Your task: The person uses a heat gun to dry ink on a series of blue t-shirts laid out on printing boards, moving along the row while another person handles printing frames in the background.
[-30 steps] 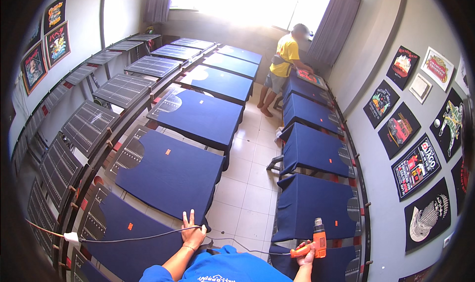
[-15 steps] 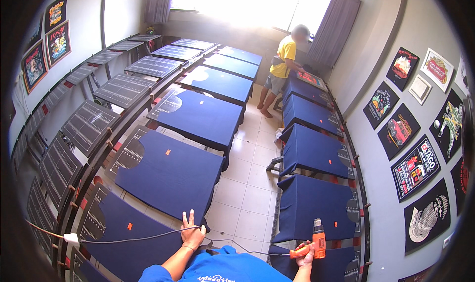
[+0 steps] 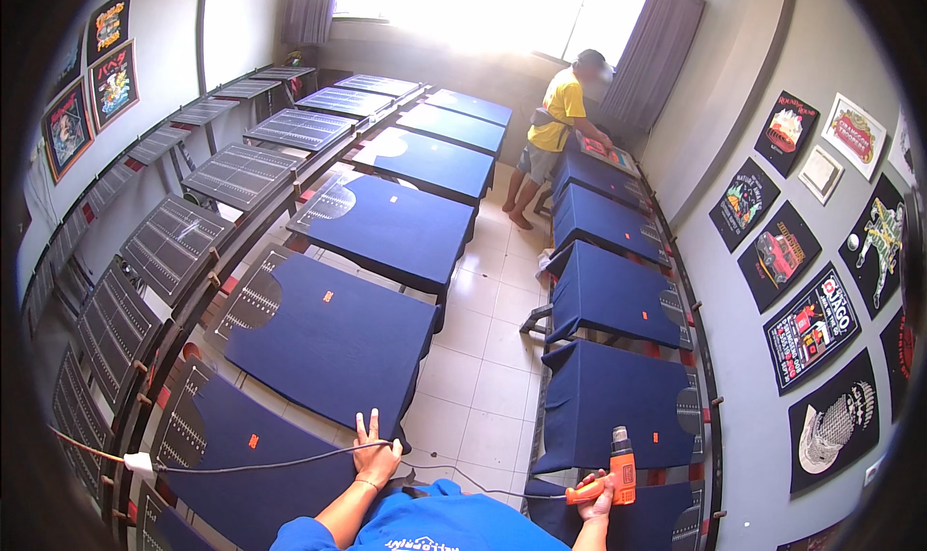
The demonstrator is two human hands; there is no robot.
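My right hand [image 3: 597, 502] is wrapped round the handle of an orange heat gun [image 3: 623, 476], whose metal nozzle points away from me. From its handle a dark power cord [image 3: 473, 490] runs left past my left hand [image 3: 376, 461]. That hand has its fingers spread and raised, with the cord crossing at the fingers and thumb. A white plug connector [image 3: 141, 468] joins the cord to a lead at the far left. Below the left hand lies a navy shirt [image 3: 261, 435] stretched on a printing board. Another navy shirt [image 3: 618, 406] lies beyond the heat gun.
Rows of boards with navy shirts [image 3: 328, 329] flank a tiled aisle [image 3: 463, 367]. Bare perforated boards [image 3: 174, 247] line the left. At the far right a person [image 3: 552, 116] in a yellow shirt bends over a printing screen [image 3: 608, 153]. Prints hang on the right wall [image 3: 715, 358].
The person at the far end has shifted to the right, an arm now reaching over the screen. My hands, the heat gun and the cord look practically still.
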